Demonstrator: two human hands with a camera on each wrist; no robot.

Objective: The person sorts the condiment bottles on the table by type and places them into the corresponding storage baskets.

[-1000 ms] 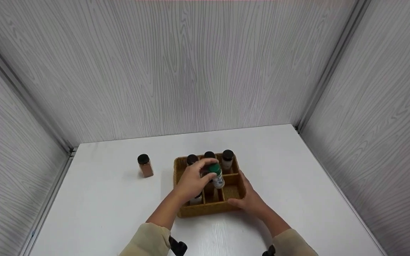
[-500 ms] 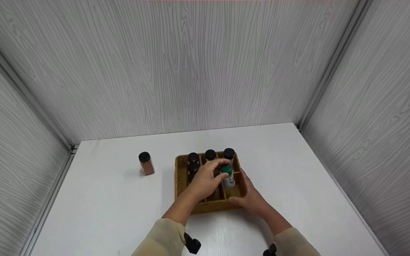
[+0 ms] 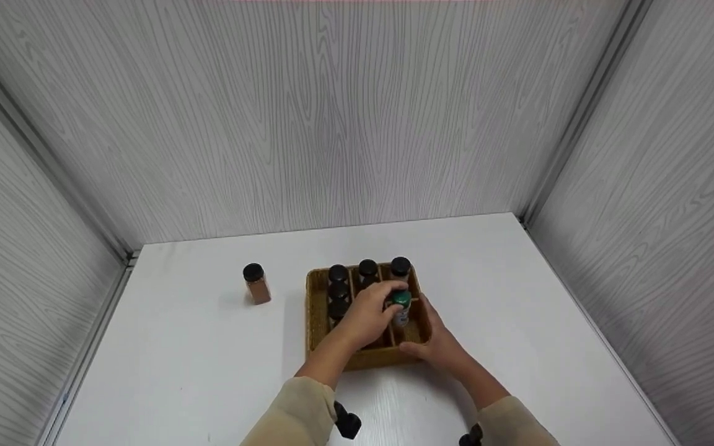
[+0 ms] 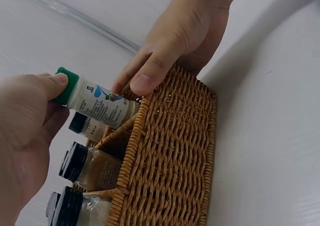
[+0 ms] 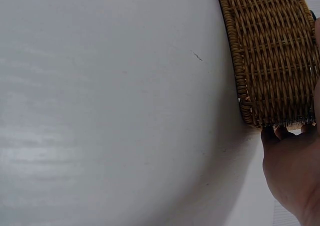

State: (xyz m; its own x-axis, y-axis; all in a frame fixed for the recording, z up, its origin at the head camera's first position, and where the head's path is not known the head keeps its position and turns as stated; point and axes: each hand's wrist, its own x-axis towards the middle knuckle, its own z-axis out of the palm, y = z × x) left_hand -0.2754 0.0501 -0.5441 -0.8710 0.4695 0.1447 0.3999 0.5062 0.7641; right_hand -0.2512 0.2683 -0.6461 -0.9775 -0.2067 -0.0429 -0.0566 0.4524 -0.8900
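In the head view my left hand [image 3: 366,317] pinches the green cap of a seasoning bottle [image 3: 401,316] with a white printed label. The left wrist view shows thumb and fingers on the cap, and the foot of the bottle [image 4: 102,104] dipping below the rim into the front right compartment of a divided wicker basket [image 4: 172,151]. My right hand [image 3: 440,341] grips the basket's front right corner, thumb over the front rim. Its fingers lie along the side wall in the right wrist view. Several black-capped seasoning jars [image 3: 338,291] stand in the left, middle and back right compartments.
Alone on the white table [image 3: 208,359], left of the basket, stands a black-capped jar [image 3: 258,290] of reddish-brown contents. Grey wood-grain panels [image 3: 332,124] enclose the table at the back and both sides.
My left hand has carried the green-capped bottle rightward from over the middle compartment and lowered it into the front right one. The right hand has kept its grip on the basket.
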